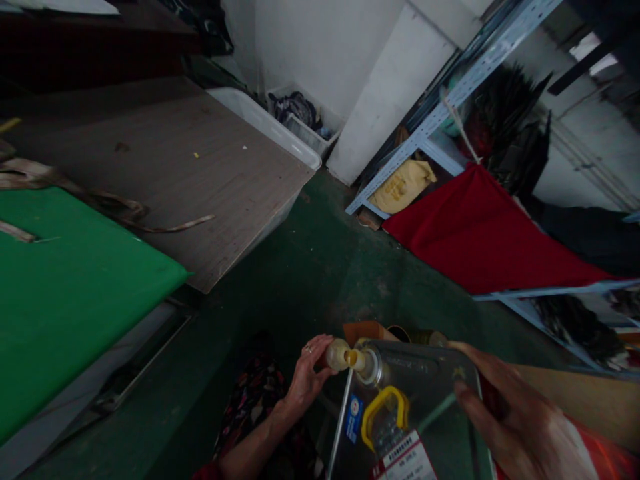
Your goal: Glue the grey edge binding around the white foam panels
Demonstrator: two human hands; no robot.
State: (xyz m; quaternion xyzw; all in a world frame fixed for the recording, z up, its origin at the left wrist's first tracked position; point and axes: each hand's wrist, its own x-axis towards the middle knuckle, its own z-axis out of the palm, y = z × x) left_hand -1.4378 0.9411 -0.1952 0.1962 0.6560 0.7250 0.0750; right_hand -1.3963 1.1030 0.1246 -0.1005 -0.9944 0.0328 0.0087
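My left hand (307, 373) is closed around a small translucent bottle (337, 355), its mouth against or very near the yellowish spout (356, 360) of a large metal can (425, 373). The can is tilted towards the bottle. On its top are a yellow carry handle (367, 417), a blue sticker (355, 419) and a white-and-red label (407, 460). My right hand (510, 413) grips the can's far right edge, thumb on the top face and fingers partly hidden behind it. Whether liquid is flowing cannot be made out.
A wooden-topped table (235, 173) with a green cloth (85, 287) stands left. To the right is a blue-grey metal shelf (425, 130) draped with red cloth (480, 233). Cardboard (367, 330) lies behind the can. A white bin (313, 137) stands by the wall. The floor (320, 267) is green.
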